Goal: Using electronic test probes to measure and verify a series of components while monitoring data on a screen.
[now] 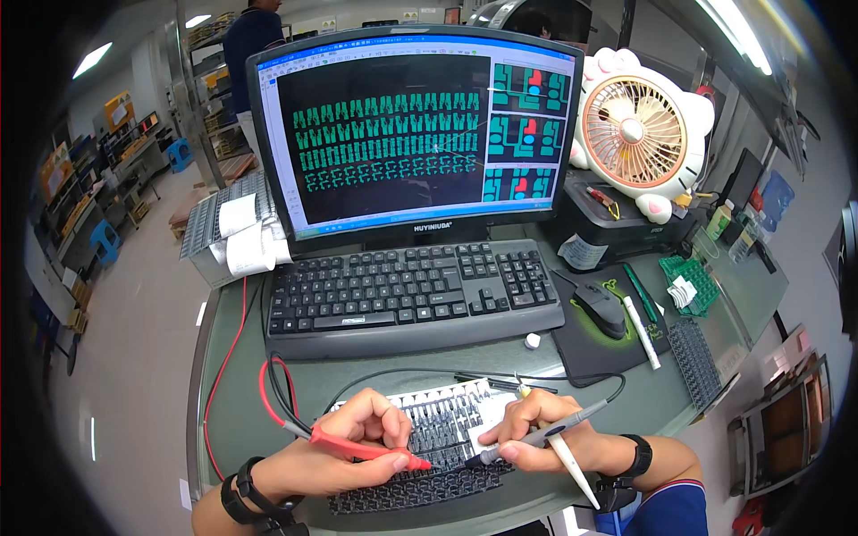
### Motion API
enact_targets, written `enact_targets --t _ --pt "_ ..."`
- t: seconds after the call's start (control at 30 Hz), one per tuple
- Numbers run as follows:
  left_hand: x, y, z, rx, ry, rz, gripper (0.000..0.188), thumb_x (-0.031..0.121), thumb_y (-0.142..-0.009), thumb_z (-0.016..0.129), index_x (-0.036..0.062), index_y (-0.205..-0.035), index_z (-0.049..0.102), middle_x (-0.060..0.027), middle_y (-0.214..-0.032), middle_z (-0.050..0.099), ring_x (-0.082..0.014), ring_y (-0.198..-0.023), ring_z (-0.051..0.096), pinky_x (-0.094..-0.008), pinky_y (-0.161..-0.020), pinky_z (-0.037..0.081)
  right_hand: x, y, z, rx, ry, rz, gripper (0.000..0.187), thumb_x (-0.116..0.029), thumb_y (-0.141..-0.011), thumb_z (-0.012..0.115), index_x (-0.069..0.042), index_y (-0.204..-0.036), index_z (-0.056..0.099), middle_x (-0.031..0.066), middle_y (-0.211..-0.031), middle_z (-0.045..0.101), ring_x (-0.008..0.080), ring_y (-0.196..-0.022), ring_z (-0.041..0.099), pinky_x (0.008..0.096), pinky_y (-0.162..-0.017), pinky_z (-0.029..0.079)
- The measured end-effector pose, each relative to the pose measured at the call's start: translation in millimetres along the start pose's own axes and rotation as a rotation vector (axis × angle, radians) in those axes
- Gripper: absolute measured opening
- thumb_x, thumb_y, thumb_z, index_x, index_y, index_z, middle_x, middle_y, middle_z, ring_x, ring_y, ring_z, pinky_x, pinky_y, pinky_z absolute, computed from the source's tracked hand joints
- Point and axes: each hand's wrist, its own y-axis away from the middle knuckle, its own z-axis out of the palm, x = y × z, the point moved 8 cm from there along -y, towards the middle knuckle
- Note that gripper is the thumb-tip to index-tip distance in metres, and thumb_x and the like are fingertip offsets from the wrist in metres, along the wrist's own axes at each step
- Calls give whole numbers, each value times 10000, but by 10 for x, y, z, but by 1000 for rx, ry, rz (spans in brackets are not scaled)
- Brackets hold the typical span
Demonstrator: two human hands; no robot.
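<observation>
My left hand (344,438) is closed round a red test probe (357,447), its tip pointing right and down at a panel (438,413) of small dark circuit pieces with white edges. In my right hand (550,433) is a grey and black test probe (572,420), slanting down to the left. A slim white pen-like tool (576,473) also sits between my right fingers, with its tapered end toward me. Both probe tips are close together over the panel's lower part; whether they touch it I cannot tell. A dark ribbed strip (420,493) lies at the near side.
Beyond the panel stand a black keyboard (411,299) and a monitor (393,143) showing green shapes. To the right are a mouse (599,308) on a mat, a white marker (642,332) and a cat-shaped fan (639,134) on a black machine. A red cable (228,375) runs along the left.
</observation>
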Motion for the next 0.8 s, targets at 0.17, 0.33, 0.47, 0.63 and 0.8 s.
enact_targets --t 0.17,0.33,0.47,0.63,0.8 --pt "13 -43 1 -8 21 -2 248 -8 -859 605 62 -962 391 -37 -943 483 -67 -831 491 -245 -768 442 -16 -44 -20 16 32 -69 210 -74 -837 683 -38 -840 477 54 -683 632 199 -870 695 263 -634 539" --pt "67 -52 -22 25 -8 11 255 -13 -849 607 66 -959 392 -39 -938 480 -66 -825 491 -240 -755 438 -105 -94 -35 16 30 -113 210 -57 -827 684 -36 -824 475 48 -688 610 203 -838 697 286 -688 571" --pt "43 -51 -29 25 25 18 260 -7 -847 615 66 -962 394 -40 -943 484 -65 -831 501 -239 -753 440 -76 -94 -23 41 -8 -143 232 -46 -812 702 -44 -827 470 52 -689 611 205 -838 699 284 -682 572" --pt "14 -26 -18 31 25 -18 269 3 -845 627 60 -970 396 -44 -961 491 -67 -844 516 -242 -760 446 -120 -91 24 -11 79 -106 241 -7 -813 664 -62 -865 435 90 -661 599 171 -647 626 446 -774 575" --pt "8 -32 -26 31 60 5 270 3 -850 622 62 -975 390 -49 -966 489 -70 -849 503 -239 -760 439 -94 -66 13 14 95 -119 273 -53 -793 732 -68 -831 462 41 -664 615 200 -809 705 281 -634 565"
